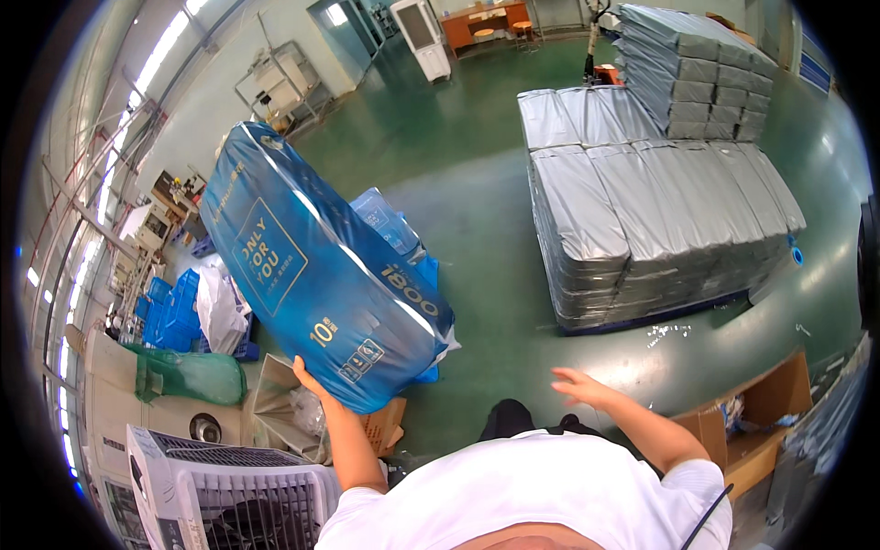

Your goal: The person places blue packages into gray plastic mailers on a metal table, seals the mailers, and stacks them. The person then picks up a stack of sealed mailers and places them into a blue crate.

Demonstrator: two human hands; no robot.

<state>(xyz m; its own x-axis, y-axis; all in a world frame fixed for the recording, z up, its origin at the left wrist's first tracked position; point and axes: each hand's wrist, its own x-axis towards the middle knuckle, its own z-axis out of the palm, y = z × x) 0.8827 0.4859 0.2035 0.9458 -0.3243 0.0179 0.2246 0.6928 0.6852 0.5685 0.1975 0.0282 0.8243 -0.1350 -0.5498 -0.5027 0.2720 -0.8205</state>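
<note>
A big blue plastic-wrapped pack (316, 266) with a yellow square mark is raised at the left, tilted with its far end up. My left hand (314, 380) supports it from below at its near bottom corner. My right hand (582, 387) hovers free to the right of it with the fingers spread, holding nothing. More blue packs (392, 225) lie on the floor behind the raised one.
A pallet of grey-wrapped flat bundles (651, 220) stands at the right, with a taller stack (687, 73) behind it. Open cardboard boxes (756, 426) sit at lower right. A white fan unit (220, 490), a green net bag (188, 376) and blue crates (174, 307) crowd the left.
</note>
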